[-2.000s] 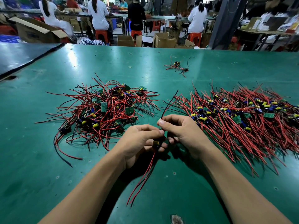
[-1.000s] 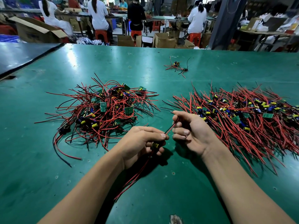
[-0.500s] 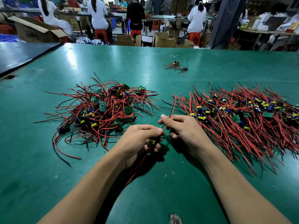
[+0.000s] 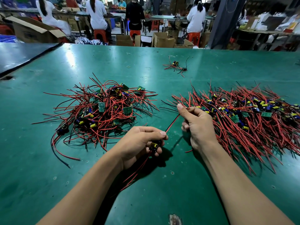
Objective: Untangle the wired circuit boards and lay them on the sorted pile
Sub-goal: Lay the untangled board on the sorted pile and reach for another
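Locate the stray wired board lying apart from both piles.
Head view: the stray wired board lies far back on the table, right of centre, beyond the gap between the tangled pile and the sorted pile.

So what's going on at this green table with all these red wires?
A person is sorting small wired circuit boards by hand. The left hand grips one small board with a yellow capacitor, and the right hand pinches its thin red wire, stretched straight between the two hands above the green table. The tangled heap of red and black wired boards lies to the left. The combed-out sorted pile lies to the right. The held board is not yet laid there.
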A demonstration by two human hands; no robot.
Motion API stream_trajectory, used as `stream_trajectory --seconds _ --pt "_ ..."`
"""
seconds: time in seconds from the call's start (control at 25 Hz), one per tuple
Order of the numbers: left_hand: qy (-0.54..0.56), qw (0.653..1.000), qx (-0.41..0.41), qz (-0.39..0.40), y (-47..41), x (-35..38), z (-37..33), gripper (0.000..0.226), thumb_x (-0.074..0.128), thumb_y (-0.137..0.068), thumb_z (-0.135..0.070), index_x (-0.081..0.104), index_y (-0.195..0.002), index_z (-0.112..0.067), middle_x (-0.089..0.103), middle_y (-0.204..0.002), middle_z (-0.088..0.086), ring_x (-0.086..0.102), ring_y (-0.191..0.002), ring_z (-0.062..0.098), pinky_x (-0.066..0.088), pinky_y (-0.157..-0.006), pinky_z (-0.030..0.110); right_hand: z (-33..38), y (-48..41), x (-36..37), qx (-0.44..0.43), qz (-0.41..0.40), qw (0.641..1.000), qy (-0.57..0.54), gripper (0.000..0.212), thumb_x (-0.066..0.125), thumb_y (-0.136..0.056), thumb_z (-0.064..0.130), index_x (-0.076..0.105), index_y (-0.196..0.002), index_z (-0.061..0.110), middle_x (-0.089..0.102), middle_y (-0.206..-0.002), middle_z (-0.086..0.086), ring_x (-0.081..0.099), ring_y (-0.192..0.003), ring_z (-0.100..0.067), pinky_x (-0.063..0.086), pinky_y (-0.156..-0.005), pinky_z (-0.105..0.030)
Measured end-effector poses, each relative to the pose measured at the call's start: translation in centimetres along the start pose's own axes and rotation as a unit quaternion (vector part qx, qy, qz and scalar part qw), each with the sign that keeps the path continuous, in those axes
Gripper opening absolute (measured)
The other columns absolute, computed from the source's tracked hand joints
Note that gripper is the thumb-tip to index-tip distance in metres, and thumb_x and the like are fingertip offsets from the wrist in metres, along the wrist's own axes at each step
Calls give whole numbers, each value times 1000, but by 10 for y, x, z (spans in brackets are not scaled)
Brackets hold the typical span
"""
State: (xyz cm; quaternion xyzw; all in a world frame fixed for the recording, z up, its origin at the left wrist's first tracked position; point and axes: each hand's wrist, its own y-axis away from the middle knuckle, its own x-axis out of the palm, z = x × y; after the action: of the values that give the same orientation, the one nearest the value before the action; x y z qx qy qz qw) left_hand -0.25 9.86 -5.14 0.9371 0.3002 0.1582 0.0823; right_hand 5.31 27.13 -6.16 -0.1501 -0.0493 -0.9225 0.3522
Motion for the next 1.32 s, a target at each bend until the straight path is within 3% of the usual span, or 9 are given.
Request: stream_trajectory --seconds 0.24,0.52,0.64,0.76,0.92,1.0,1.04,1.16,1.32 --pt "-15 1000 4 -19 0 1 2 10 67 -88 -12 70 -85 -3 61 -65 9 55 -50 19 44 -49 24 5 -2 -1 113 -21 992 -50 39 63 -96 37 58 -72 8 35 -59 3 28 -32 -4 24 -33 -18" --pt "151 984 22 -96 -5 -1 -9 47 48 -98 -42 58 -117 -1 72 -88 20 73 -72 28 61 -62 31 6 4 1 92 -2 995 28 73 67 -65 71 71 -103 9 55 -71 3 43 -44 -7 39 -44 -21" --pt "152 984 18 -88 -5 -3 -11 56 36 -99 -53 54 -125 -6 72 -102 23 73 -87 29 60 -68 30 6 10 4 68 38 993 83 57 70 -68 67 73 -94 17 58 -69 6 45 -44 -8 36 -43 -21" --pt "179 981 24 -73 -7 -3 -9 60 33 -98 -57 47 -135 -12 70 -112 22 68 -106 32 54 -93 40 1 24 12 35 120 983 137 34 82 -72 50 74 -93 25 58 -77 1 48 -47 -6 37 -41 -20" --pt "173 983 39 -45 -6 0 -7 49 31 -99 -56 46 -135 -27 66 -126 8 67 -111 20 49 -100 35 -11 31 20 -104 127 921 354 41 83 -80 22 69 -118 26 62 -89 7 55 -65 -6 49 -68 -19" --pt "48 992 77 -92 -7 3 0 34 43 -101 -42 54 -128 -25 67 -118 2 68 -103 19 53 -92 33 -8 28 18 -130 86 910 384 33 79 -84 22 73 -116 22 69 -94 9 61 -74 -6 49 -76 -16" --pt "-93 977 124 -148 -9 0 6 32 51 -100 -34 57 -129 -22 67 -113 1 67 -98 19 53 -92 34 -6 25 15 -135 64 909 389 29 77 -85 23 75 -114 20 72 -97 8 64 -81 -6 50 -82 -16" --pt "-422 828 235 -285 -10 -14 17 27 63 -92 -26 66 -118 -18 69 -98 -4 61 -85 16 47 -84 26 5 15 2 -160 -27 894 417 23 72 -89 24 76 -112 17 72 -106 -1 66 -94 -15 49 -93 -25" --pt "-415 809 238 -341 -10 -27 15 35 63 -90 -21 61 -124 -14 63 -71 -7 62 -70 18 43 -68 27 14 10 -14 -159 -147 802 557 35 64 -94 28 67 -127 16 56 -124 -9 59 -108 -32 46 -94 -40"
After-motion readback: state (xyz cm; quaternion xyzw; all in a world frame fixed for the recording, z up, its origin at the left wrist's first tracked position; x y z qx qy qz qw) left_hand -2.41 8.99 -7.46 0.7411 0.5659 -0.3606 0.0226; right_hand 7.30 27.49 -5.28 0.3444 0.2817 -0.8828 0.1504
